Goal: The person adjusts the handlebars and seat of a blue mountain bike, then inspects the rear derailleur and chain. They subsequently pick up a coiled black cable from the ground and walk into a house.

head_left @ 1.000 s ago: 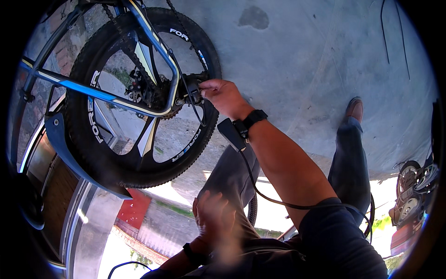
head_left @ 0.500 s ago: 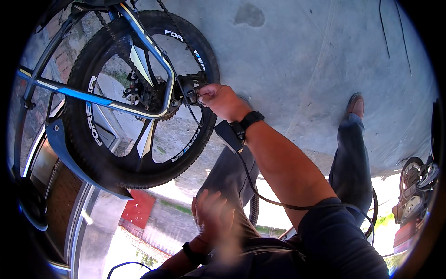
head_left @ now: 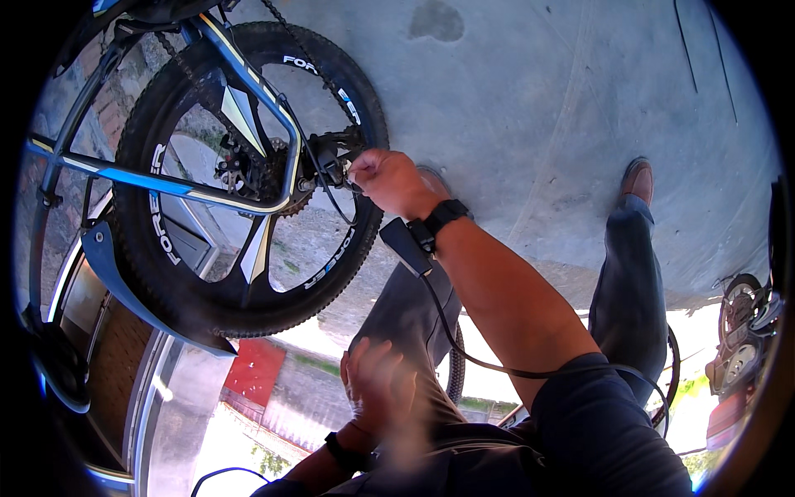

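Observation:
A bicycle's rear wheel (head_left: 248, 320) with a knobbly black tyre fills the upper left, held in a black and blue frame (head_left: 149, 178). My right hand (head_left: 393, 184) reaches to the rear derailleur (head_left: 331, 166) beside the wheel hub. Its thumb and fingers are pinched together at the derailleur's outer side; what lies between them is too small to make out. A black cable (head_left: 313, 149) loops past the derailleur. Lower down, my left hand (head_left: 377, 385) hangs near my thigh, blurred, its fingers apart and nothing visible in them.
A blue-grey mudguard (head_left: 124, 277) curves beside the tyre. From a black box (head_left: 406, 247) at my right wrist, a cable (head_left: 497, 364) runs along my arm. My shoe (head_left: 638, 180) stands on the concrete floor (head_left: 513, 99). A motorbike (head_left: 737, 340) is at the right edge.
Wheel and frame sit slightly further left in view. My right hand has shifted slightly left with them and keeps its pinch at the derailleur. My left hand looks unchanged.

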